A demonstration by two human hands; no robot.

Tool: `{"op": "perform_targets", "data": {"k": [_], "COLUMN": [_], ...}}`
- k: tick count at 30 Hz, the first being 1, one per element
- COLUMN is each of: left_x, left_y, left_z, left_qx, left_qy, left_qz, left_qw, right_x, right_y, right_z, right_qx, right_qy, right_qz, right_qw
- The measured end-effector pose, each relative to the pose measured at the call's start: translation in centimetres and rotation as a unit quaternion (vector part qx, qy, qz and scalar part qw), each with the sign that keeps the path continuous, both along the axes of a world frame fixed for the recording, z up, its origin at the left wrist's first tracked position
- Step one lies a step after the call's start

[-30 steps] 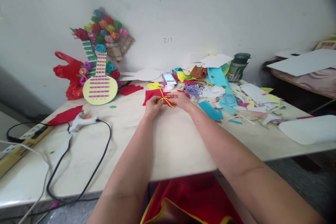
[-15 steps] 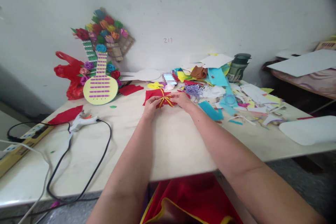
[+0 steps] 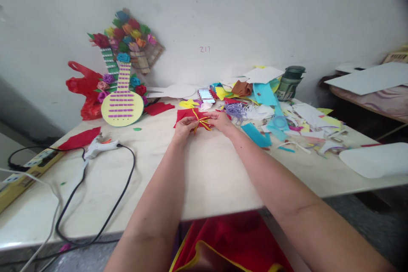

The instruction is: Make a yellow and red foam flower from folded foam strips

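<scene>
A small bundle of thin yellow-and-red strips [image 3: 200, 122], crossed at the middle with their ends fanned out, is held just above the table. My left hand [image 3: 184, 129] is closed in a pinch at its left side. From the right, my right hand [image 3: 220, 120] pinches the same bundle with thumb and fingers. Behind both hands lies a flat red sheet [image 3: 182, 114], partly covered by them; whether it is paper or cloth I cannot tell. The exact spots where my fingertips grip are too small to make out.
A white glue gun [image 3: 101, 146] with a looping black cord lies left, near a power strip [image 3: 25, 180]. Behind it stands a yellow guitar-shaped craft [image 3: 123, 108] with paper flowers. Paper scraps [image 3: 306, 114], purple yarn [image 3: 235, 110] and a green bottle [image 3: 290, 83] crowd the right.
The strips have turned slightly between my fingers, and one upper strip now leans further left. Both hands stay in nearly the same place.
</scene>
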State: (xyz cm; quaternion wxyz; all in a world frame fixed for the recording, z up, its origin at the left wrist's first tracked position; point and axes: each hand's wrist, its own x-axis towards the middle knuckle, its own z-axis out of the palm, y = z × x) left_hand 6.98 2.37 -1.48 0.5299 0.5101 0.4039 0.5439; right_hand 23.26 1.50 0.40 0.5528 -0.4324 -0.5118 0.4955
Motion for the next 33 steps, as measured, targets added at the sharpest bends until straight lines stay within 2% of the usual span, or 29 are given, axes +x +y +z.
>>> {"op": "perform_targets", "data": {"k": [6, 15, 23, 28, 33], "left_x": [-0.1, -0.8, -0.7, -0.6, -0.5], "left_y": [0.0, -0.2, -0.5, -0.7, -0.5], "left_z": [0.2, 0.4, 0.6, 0.5, 0.2], "left_qx": [-0.016, -0.021, -0.039, -0.032, -0.036], "left_qy": [0.026, 0.088, 0.079, 0.046, 0.044], "left_qz": [-0.034, -0.085, -0.141, -0.119, -0.091], "left_qw": [0.999, 0.992, 0.986, 0.991, 0.994], "right_x": [0.3, 0.4, 0.2, 0.1, -0.1], "right_y": [0.6, 1.0, 1.3, 1.6, 2.1], "right_z": [-0.5, -0.9, -1.1, -1.4, -1.9], "right_qx": [0.046, 0.125, 0.154, 0.175, 0.145], "right_qy": [0.000, -0.089, -0.122, -0.145, -0.163], "right_qz": [-0.019, -0.012, 0.004, -0.015, -0.034], "right_qw": [0.999, 0.988, 0.981, 0.974, 0.975]}}
